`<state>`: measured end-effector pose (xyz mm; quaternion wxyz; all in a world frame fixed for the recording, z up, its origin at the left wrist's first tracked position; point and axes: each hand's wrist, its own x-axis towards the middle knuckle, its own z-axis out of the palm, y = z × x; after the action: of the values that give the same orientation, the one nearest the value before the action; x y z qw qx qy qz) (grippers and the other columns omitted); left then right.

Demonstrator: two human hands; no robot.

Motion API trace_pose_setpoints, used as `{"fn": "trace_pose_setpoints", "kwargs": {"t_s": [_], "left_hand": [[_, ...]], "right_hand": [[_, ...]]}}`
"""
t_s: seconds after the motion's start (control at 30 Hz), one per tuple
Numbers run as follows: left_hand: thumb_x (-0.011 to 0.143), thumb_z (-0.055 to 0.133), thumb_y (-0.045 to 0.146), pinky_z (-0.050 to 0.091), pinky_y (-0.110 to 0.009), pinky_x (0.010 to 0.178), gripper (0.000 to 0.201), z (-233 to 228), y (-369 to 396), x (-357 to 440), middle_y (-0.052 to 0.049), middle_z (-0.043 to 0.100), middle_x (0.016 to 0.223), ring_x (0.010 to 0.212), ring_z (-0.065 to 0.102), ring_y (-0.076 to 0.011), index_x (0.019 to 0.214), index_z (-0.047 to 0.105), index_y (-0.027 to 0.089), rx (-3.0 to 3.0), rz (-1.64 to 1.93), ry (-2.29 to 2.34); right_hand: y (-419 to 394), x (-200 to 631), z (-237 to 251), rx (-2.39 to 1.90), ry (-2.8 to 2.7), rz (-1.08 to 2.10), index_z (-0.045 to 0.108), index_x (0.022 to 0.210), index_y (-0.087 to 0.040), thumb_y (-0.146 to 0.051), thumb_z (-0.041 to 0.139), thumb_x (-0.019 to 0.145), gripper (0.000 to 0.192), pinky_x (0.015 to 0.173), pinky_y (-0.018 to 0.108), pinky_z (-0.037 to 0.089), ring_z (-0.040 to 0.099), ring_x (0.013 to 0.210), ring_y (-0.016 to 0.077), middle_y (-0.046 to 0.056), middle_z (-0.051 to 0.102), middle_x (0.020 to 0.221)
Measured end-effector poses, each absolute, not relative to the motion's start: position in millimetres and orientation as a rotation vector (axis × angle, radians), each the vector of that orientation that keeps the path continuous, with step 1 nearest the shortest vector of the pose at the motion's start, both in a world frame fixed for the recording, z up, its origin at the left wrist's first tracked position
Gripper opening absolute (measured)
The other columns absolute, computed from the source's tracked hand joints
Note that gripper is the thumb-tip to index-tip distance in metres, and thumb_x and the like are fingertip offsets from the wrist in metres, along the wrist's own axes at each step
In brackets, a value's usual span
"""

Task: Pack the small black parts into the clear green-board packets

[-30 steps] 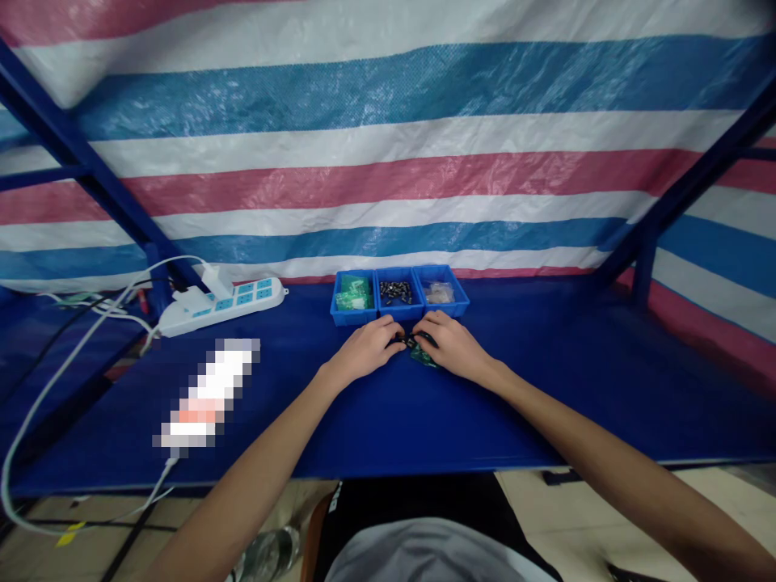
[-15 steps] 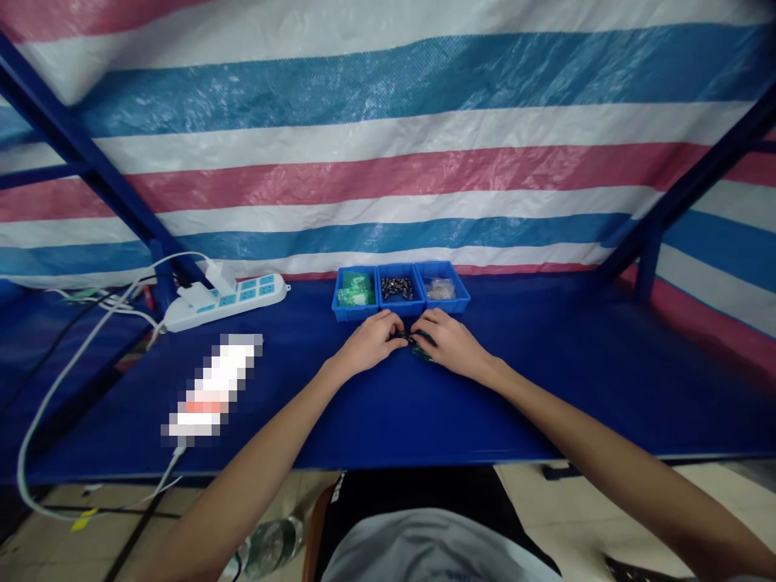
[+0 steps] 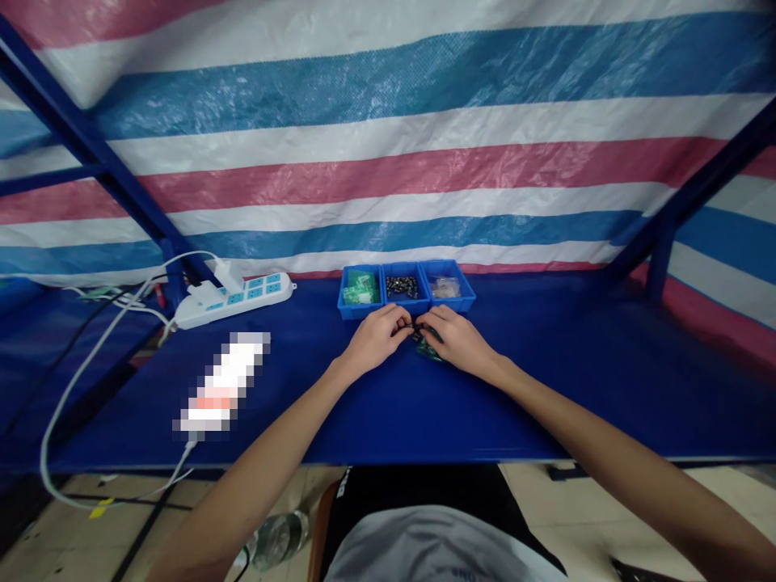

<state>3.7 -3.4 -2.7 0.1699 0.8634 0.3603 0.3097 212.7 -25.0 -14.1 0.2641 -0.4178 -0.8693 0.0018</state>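
Note:
My left hand (image 3: 381, 333) is closed, thumb and fingertips pinched at a small dark part between the two hands; the part is too small and covered to name. Close beside it, my right hand (image 3: 453, 335) has its fingers curled around a dark green circuit board (image 3: 428, 348), which shows beneath the fingers just above the table. Both hands' fingertips nearly meet. Directly behind them stand three joined blue bins: the left bin (image 3: 360, 313) has green pieces, the middle bin (image 3: 414, 307) small black and metallic parts, the right bin (image 3: 466, 304) a clear bag of pale pieces.
A white power strip (image 3: 258, 303) with plugs and cables lies at the back left of the blue table (image 3: 388, 420). In front of it is a blurred-out device (image 3: 227, 380) on a white cable. Striped sheeting (image 3: 388, 178) hangs behind, between blue frame posts.
The view has shifted slightly, so everything sits a little further right. My hands stay together before the bins; more of the green board shows under my right hand.

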Motion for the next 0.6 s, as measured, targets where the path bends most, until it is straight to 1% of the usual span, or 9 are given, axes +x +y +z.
{"fn": "trace_pose_setpoints", "kwargs": {"t_s": [0.17,0.23,0.37,0.47,0.6], "left_hand": [[0.092,0.061,0.021,0.05,-0.03,0.075,0.003,-2.0,-3.6,4.3,-0.001,0.064,0.086,0.077,0.061,-0.0155,0.094,0.06,0.02,2.45,0.944,1.015],[0.092,0.061,0.021,0.05,-0.029,0.075,0.004,-1.8,-4.0,4.5,-0.001,0.064,0.087,0.078,0.061,-0.0154,0.094,0.06,0.019,2.466,0.966,1.034],[0.094,0.059,0.024,0.05,-0.029,0.077,0.007,-0.3,-6.3,4.6,-0.003,0.063,0.093,0.082,0.061,-0.0154,0.097,0.062,0.018,2.518,0.996,1.064],[0.096,0.057,0.028,0.05,-0.029,0.078,0.011,0.1,-7.3,4.8,-0.004,0.062,0.096,0.086,0.062,-0.0163,0.099,0.063,0.018,2.527,1.001,1.059],[0.099,0.054,0.033,0.05,-0.029,0.077,0.018,-0.5,-6.7,4.9,-0.004,0.063,0.093,0.085,0.062,-0.0169,0.097,0.064,0.019,2.509,1.002,1.012]], "right_hand": [[-27.7,211.7,-12.0,-1.092,-2.375,-0.065,0.063,0.11,-0.018,-0.02,0.043,0.1,0.023,0.08,0.039,0.053,0.058,0.096,0.0261,0.012,0.065,0.098],[-29.5,210.3,-11.0,-1.108,-2.371,-0.107,0.062,0.114,-0.017,-0.021,0.041,0.1,0.025,0.079,0.039,0.053,0.058,0.098,0.0272,0.013,0.065,0.1],[-32.5,207.2,-10.9,-1.131,-2.323,-0.14,0.058,0.123,-0.017,-0.02,0.039,0.101,0.029,0.079,0.041,0.054,0.059,0.103,0.0288,0.015,0.066,0.107],[-33.2,205.8,-12.4,-1.102,-2.281,-0.087,0.058,0.12,-0.019,-0.02,0.041,0.101,0.026,0.081,0.041,0.054,0.06,0.103,0.0281,0.013,0.067,0.107],[-33.1,204.7,-13.6,-1.087,-2.216,-0.01,0.058,0.114,-0.019,-0.019,0.044,0.1,0.02,0.081,0.04,0.054,0.062,0.098,0.0268,0.012,0.067,0.103]]}}
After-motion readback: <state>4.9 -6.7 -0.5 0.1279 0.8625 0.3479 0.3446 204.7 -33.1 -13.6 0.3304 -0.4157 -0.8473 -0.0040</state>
